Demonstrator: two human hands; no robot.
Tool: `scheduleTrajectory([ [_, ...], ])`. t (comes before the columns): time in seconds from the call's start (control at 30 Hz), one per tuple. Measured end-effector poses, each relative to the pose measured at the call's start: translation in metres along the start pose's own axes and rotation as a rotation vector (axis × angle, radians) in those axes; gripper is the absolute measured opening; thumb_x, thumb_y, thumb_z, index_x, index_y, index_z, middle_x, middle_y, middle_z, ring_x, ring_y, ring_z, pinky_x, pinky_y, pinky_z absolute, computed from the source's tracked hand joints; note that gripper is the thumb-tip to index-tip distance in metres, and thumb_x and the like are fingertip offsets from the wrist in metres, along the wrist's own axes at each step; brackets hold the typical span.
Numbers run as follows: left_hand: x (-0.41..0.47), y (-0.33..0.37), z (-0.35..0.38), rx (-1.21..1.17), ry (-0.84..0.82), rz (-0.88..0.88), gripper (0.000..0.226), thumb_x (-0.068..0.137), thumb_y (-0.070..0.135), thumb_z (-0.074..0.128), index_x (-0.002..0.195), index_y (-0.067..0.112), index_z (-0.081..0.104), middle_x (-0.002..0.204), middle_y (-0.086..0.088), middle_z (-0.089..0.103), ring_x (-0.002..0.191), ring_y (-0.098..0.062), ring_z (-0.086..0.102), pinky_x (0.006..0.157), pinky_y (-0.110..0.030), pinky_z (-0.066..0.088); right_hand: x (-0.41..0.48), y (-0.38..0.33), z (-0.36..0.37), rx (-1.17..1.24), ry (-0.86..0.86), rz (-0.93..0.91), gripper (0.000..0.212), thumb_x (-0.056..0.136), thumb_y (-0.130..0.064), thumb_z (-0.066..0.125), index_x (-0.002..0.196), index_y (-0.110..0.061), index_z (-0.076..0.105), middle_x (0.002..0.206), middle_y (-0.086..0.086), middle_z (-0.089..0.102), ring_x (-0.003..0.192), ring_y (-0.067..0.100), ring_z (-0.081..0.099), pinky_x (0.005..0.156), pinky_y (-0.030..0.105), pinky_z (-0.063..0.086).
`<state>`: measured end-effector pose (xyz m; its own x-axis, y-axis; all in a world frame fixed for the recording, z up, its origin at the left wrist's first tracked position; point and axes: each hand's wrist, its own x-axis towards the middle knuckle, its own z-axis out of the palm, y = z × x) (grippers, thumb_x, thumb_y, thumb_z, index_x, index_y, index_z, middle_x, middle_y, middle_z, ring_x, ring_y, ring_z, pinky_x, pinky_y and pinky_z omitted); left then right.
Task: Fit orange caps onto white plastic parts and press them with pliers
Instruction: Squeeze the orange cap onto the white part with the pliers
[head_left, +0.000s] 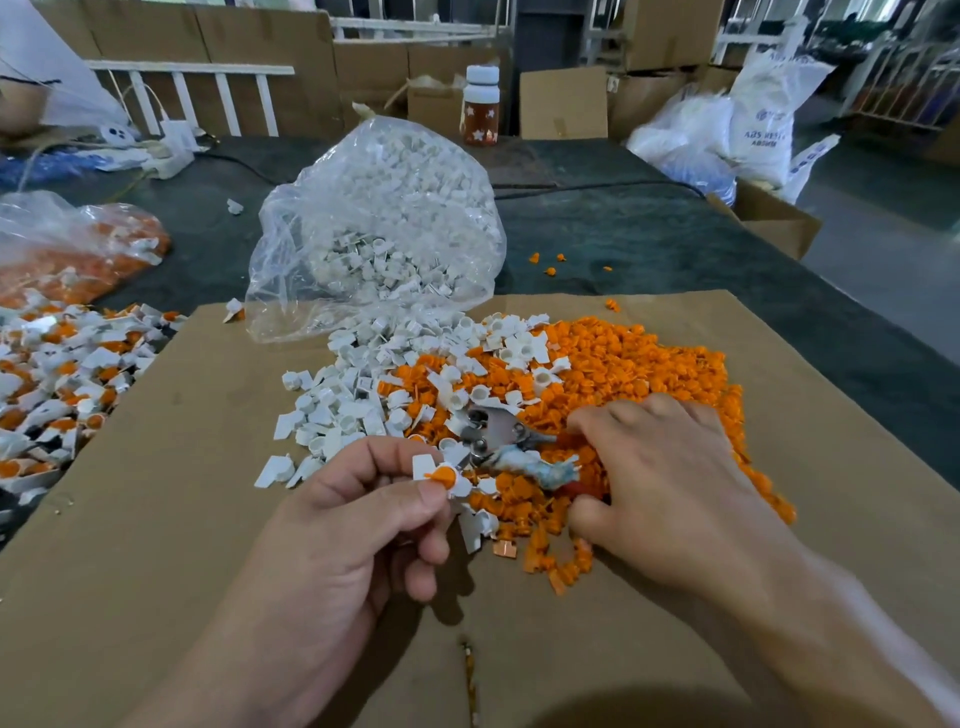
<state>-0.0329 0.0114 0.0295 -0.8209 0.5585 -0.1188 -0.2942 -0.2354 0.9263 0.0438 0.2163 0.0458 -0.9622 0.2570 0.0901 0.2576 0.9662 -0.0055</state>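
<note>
Left hand (358, 525) pinches capped white part (423, 464) — right hand (660, 483) holds pliers (498, 434)

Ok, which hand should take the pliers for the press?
Right. The right hand lies on the orange pile with finger and thumb either side of the handles of the pliers. The left hand is busy pinching the capped part.

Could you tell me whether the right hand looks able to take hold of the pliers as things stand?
Probably yes. The pliers lie uncovered on top of the loose orange caps, handles pointing at the right hand, whose fingers and thumb flank them; nothing seems to block the way.
</note>
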Motion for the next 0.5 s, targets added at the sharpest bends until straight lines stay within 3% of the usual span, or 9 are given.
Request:
scheduleTrajectory([
  [0.13, 0.001, -0.001, -0.001, 0.007, 0.008, 0.019, 0.021, 0.058, 0.000, 0.075, 0.074, 0.014, 0.072, 0.066, -0.016, 0.059, 0.048, -0.015, 0.053, 0.035, -0.023, 0.041, -0.004, -0.003, -0.004, 0.103, 0.119, 0.005, 0.052, 0.072, -0.057, 0.026, 0.110, -0.031, 0.051, 0.097, -0.010, 0.057, 0.089, 0.014, 0.046, 0.078, 0.030, 0.036],
  [0.27, 0.001, 0.000, -0.001, -0.002, 0.036, 0.041, 0.027, 0.052, 0.002, 0.079, 0.075, 0.014, 0.072, 0.064, -0.012, 0.057, 0.048, -0.015, 0.053, 0.035, -0.023, 0.040, -0.010, 0.000, -0.010, 0.285, 0.240, 0.032, 0.043, 0.080, -0.064, 0.040, 0.111, -0.036, 0.049, 0.095, -0.020, 0.048, 0.083, 0.003, 0.043, 0.065, 0.009, 0.029],
  [0.33, 0.000, 0.003, -0.001, -0.013, 0.047, 0.061, 0.022, 0.056, 0.010, 0.077, 0.076, 0.015, 0.072, 0.065, -0.011, 0.056, 0.048, -0.014, 0.053, 0.035, -0.023, 0.041, -0.013, 0.003, -0.012, 0.292, 0.232, -0.004, 0.044, 0.079, -0.067, 0.046, 0.113, -0.039, 0.050, 0.096, -0.022, 0.045, 0.083, 0.000, 0.043, 0.066, 0.009, 0.030],
  [0.5, 0.001, 0.005, -0.004, 0.047, 0.103, 0.145, 0.025, 0.058, 0.001, 0.081, 0.074, 0.019, 0.071, 0.063, -0.007, 0.057, 0.047, -0.013, 0.055, 0.036, -0.021, 0.041, -0.017, 0.002, -0.017, 0.292, 0.133, -0.166, 0.052, 0.078, -0.067, 0.041, 0.117, -0.037, 0.058, 0.101, -0.023, 0.052, 0.089, -0.004, 0.041, 0.079, 0.024, 0.036],
])
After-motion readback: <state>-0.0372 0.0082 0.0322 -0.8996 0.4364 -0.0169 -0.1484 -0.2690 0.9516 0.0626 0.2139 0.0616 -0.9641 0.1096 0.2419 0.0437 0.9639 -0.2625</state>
